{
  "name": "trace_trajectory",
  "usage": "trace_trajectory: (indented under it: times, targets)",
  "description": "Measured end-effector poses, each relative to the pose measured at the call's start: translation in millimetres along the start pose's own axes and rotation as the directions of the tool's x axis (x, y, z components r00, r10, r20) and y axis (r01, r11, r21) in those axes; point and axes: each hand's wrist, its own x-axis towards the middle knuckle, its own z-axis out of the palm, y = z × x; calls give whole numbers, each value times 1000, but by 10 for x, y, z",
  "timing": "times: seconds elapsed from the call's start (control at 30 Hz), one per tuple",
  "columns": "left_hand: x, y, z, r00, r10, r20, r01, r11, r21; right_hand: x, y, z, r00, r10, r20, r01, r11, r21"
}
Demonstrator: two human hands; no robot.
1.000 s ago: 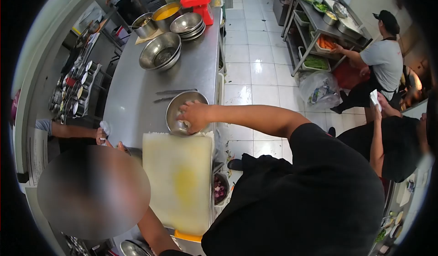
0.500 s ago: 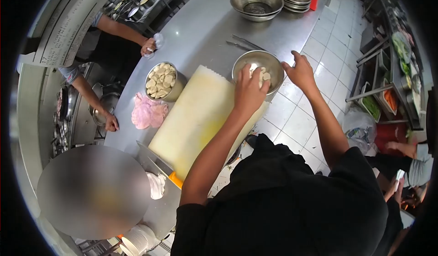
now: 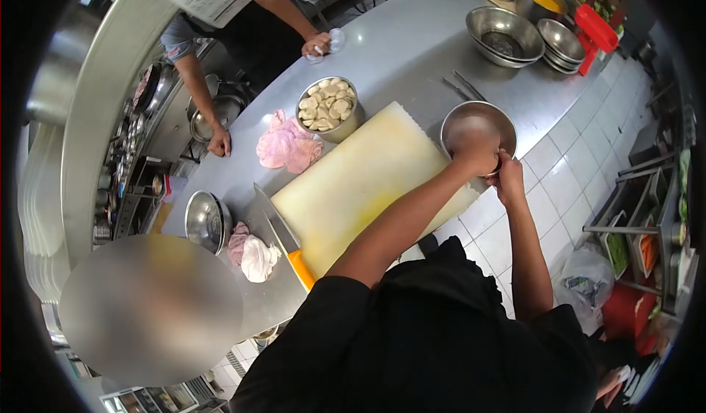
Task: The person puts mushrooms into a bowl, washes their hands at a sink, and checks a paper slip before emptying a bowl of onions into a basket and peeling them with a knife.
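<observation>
A steel bowl (image 3: pixel 505 127) sits past the far right corner of the white cutting board (image 3: pixel 360 181). My left hand (image 3: pixel 474 148) reaches down into this bowl; motion smears its fingers, and it hides the contents. At the near right rim, my right hand (image 3: pixel 507 177) has its fingers closed on the bowl's edge. Beyond the board stands a steel pot (image 3: pixel 327 111) full of pale, thick-cut pieces whose kind I cannot make out. A knife with an orange handle (image 3: pixel 300 268) lies along the board's left edge. Tongs (image 3: pixel 463 86) rest behind the bowl.
A pink cloth (image 3: pixel 287 144) lies by the pot. Another steel bowl (image 3: pixel 206 220) and a white cloth (image 3: pixel 259 260) are at left. Stacked bowls (image 3: pixel 504 34) and a red plastic object (image 3: pixel 596 34) stand at the far right. Across the counter, another person's hand (image 3: pixel 219 142) rests on its edge.
My view has turned, so the counter's things appear farther right. My right hand, apart from the bowl before, is now at its rim. My left hand is still in the bowl.
</observation>
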Motion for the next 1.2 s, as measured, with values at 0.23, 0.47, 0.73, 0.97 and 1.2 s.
trace_trajectory:
  times: [0.23,0.47,0.73,0.97,1.2]
  targets:
    - [168,-221,-133,984,139,110,-135,990,-48,156,-74,243,992,-87,-91,84,996,-29]
    - [213,-445,-319,997,59,58,-46,980,-192,314,-150,508,1000,-14,-24,12,997,-70]
    - [396,-634,-289,984,-127,-125,92,963,-252,300,-179,565,999,-12,-33,12,1000,-3]
    - [333,-640,-692,897,-273,-349,106,897,-430,-169,-441,612,535,-845,7,412,254,-875]
    - [-296,-1609,-1688,329,-105,-938,-69,988,-135,250,-351,637,656,-362,662,681,-93,-726]
